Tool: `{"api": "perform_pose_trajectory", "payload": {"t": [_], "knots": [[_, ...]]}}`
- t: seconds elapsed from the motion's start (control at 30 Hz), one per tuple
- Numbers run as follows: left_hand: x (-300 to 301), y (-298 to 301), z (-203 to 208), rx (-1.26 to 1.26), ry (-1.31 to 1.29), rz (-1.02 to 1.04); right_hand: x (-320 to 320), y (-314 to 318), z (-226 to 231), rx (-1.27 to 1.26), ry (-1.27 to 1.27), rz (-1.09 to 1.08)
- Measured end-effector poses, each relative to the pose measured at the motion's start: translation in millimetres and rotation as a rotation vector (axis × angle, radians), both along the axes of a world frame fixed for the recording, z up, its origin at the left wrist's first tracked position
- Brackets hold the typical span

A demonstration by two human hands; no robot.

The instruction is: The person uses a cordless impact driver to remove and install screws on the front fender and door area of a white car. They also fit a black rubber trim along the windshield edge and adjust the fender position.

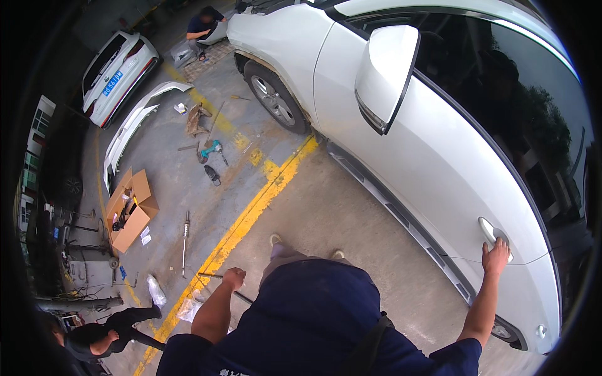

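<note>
On the right, my right hand (496,255) reaches the front door of a white car (401,182). Its fingers are hooked at the door handle (485,227), partly covering it; the door sits closed. Low at the left of my body, my left hand (234,278) is closed around a thin dark rod (211,275). The rod sticks out on both sides of the fist, and its far end is slim. What kind of tool it is does not show. Above the door handle, the car's side mirror (385,75) juts out.
A running board (401,219) lines the car's lower side. Left on the floor lie a cardboard box (135,210), a long metal tool (186,241), a teal power tool (211,150) and a white bumper (128,128). One person (106,332) is at lower left, another (202,30) crouches far ahead.
</note>
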State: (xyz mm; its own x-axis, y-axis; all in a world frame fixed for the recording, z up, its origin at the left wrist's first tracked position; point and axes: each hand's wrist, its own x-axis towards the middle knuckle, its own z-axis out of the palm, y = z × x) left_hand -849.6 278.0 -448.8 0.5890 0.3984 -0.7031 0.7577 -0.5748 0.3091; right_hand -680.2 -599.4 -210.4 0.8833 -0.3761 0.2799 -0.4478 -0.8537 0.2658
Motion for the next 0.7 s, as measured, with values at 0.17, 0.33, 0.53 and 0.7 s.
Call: {"api": "perform_pose_trajectory", "payload": {"t": [0.17, 0.33, 0.53, 0.7], "knots": [[-34, 44, -39, -0.003, -0.038, 0.095, 35, -3, 4, -0.002, 0.263, -0.061], [3, -5, 30, -0.07, -0.169, 0.07, 50, 0, -7, 0.113, 0.273, -0.132], [-25, -4, 14, -0.132, -0.249, 0.106, 66, 7, -7, 0.224, 0.35, -0.292], [-78, 10, -24, -0.182, -0.128, 0.216, 50, 14, -20, 0.18, 0.328, -0.33]]}}
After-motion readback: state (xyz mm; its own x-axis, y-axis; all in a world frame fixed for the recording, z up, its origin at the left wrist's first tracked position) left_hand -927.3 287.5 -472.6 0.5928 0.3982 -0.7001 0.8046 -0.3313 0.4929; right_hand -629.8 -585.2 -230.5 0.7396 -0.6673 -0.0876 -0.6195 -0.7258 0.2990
